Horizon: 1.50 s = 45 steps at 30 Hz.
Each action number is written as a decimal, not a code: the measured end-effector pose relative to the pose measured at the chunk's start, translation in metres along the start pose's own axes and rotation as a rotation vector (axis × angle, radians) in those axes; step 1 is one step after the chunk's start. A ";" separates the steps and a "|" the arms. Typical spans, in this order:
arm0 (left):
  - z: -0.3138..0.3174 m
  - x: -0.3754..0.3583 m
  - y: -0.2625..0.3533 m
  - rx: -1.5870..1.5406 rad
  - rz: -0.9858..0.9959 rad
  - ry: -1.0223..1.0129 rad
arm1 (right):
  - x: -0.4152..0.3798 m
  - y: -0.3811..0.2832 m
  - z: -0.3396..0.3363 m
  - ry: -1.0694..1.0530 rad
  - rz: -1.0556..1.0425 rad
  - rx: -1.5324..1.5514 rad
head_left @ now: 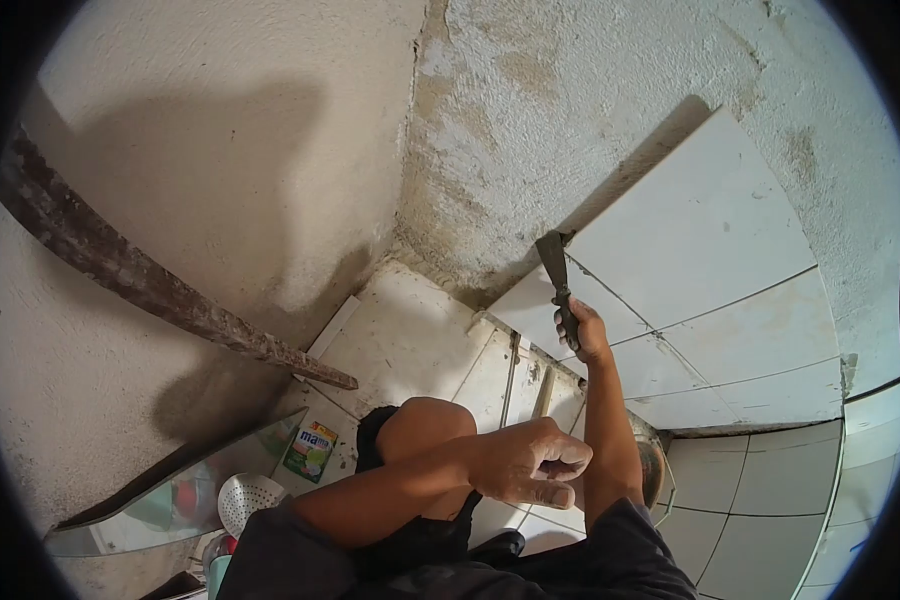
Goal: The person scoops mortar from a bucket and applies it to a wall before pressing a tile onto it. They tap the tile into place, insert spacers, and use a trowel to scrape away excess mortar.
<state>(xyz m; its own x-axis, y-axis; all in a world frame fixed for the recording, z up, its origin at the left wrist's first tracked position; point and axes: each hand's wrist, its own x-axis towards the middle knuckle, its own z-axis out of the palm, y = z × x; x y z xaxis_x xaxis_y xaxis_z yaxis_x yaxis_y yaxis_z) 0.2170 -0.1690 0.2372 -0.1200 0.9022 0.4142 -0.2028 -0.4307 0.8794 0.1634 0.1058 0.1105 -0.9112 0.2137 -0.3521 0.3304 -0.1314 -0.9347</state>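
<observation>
My right hand (580, 325) is wrapped round the handle of a putty knife (554, 262). Its blade points up and lies at the left corner of a large white wall tile (695, 215), by the joint with the tiles below. Whether the blade edge goes behind the tile is hidden. Lower down, in front of my knees, my left hand (530, 462) is curled in a loose fist with pale dust on the fingers. I see nothing in it. Rough, patchy plaster (510, 110) covers the wall above the tiles.
A long, stained plank (160, 285) slants in from the left. Beneath it are a glass sheet (170, 500), a green packet (311, 449) and a perforated metal skimmer (248, 502). Narrow strips (511, 378) lie on the floor near the tiled wall.
</observation>
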 end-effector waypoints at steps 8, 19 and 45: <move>-0.007 -0.002 0.004 0.043 0.011 0.034 | -0.053 0.036 0.055 0.229 0.009 0.143; -0.008 0.002 0.002 0.037 0.025 0.007 | -0.040 0.031 0.109 0.288 0.079 0.366; 0.002 0.001 -0.001 0.018 0.045 -0.028 | -0.005 0.006 0.140 0.387 -0.072 0.619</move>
<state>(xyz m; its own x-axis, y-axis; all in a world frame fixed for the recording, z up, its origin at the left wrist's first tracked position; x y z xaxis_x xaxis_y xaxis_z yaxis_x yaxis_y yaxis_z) 0.2193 -0.1680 0.2370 -0.1015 0.8822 0.4598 -0.1803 -0.4708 0.8636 0.1352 -0.0315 0.1133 -0.7356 0.5540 -0.3899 -0.0311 -0.6026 -0.7974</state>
